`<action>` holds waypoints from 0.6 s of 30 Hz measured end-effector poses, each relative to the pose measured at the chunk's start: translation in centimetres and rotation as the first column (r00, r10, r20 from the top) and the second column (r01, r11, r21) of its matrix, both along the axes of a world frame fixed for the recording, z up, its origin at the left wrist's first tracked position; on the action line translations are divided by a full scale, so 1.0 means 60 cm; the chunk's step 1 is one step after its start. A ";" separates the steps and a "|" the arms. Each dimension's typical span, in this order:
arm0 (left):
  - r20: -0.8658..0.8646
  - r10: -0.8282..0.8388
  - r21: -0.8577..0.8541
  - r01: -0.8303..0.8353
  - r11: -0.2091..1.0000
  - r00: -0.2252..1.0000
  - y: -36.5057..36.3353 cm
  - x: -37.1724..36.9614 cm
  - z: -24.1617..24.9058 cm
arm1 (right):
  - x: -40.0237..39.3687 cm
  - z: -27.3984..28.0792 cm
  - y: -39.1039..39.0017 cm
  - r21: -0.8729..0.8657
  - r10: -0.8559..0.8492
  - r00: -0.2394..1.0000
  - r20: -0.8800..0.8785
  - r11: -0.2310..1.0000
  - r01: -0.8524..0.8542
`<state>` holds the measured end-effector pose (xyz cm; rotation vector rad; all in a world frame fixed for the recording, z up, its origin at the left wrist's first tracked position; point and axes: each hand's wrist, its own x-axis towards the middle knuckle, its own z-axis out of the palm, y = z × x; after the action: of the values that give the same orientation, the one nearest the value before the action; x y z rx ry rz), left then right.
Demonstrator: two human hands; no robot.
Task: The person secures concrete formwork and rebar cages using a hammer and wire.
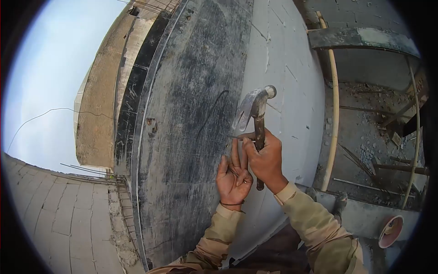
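Right of hammer (258,125): reddish container (395,229), contents unclear.

Grey hammer head (259,101), mottled khaki sleeves (315,219)

I can't read any lettering, number or sign from here; pale marks (131,97) are scrawled on the dark strip (147,55) at left, too small to decipher.

A building site here: bare block wall (59,217) lower left, steel rods (86,170) jutting along its top, rubble (370,151) strewn far right!
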<state>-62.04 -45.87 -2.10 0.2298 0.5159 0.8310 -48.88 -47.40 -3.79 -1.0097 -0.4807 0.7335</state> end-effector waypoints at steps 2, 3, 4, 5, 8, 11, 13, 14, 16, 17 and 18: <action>0.007 0.009 -0.012 -0.009 1.000 1.000 0.001 -0.004 -0.004 | 0.001 0.001 -0.001 0.016 0.022 1.000 0.005 1.000 -0.022; 0.025 0.054 0.011 -0.054 0.998 0.998 -0.001 -0.004 -0.007 | 0.003 0.005 -0.002 0.020 0.025 1.000 0.003 0.999 -0.025; 0.033 0.029 0.009 -0.029 1.000 0.999 -0.002 -0.005 -0.008 | 0.006 0.010 -0.005 0.017 -0.001 1.000 0.010 1.000 0.001; 0.034 0.038 0.001 -0.038 0.999 0.999 -0.001 -0.005 -0.007 | 0.010 0.015 -0.008 0.016 0.007 0.999 0.032 1.000 -0.008; 0.049 0.029 -0.042 -0.027 0.999 0.998 -0.006 0.006 0.002 | 0.005 0.008 -0.005 0.020 -0.041 0.998 0.045 0.999 0.040; -0.070 0.050 0.013 -0.049 0.999 0.996 -0.003 -0.003 -0.005 | 0.003 0.001 -0.007 0.004 -0.033 0.997 0.070 0.999 0.033; -0.014 0.029 -0.023 -0.029 0.999 0.999 -0.002 -0.008 -0.007 | 0.001 -0.002 -0.006 0.025 -0.052 0.997 0.056 0.998 0.051; 0.047 0.031 -0.055 -0.029 0.998 0.998 -0.001 -0.008 -0.006 | 0.000 -0.002 -0.005 0.052 -0.050 0.998 0.046 0.998 0.048; -0.060 0.065 -0.053 -0.068 0.996 0.996 -0.001 -0.007 -0.005 | -0.001 -0.001 -0.006 0.055 -0.079 0.996 0.031 0.996 0.077; -0.162 0.106 -0.041 -0.114 0.993 0.981 0.000 -0.005 -0.005 | -0.002 -0.004 -0.004 0.058 -0.075 0.996 0.039 0.996 0.073; -0.160 0.095 -0.042 -0.103 0.994 0.983 0.000 -0.005 -0.005 | -0.002 -0.006 -0.002 0.064 -0.072 0.996 0.048 0.996 0.069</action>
<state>-62.36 -45.85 -2.37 0.2259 0.7007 0.9001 -48.99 -47.54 -4.15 -0.9840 -0.5059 0.6281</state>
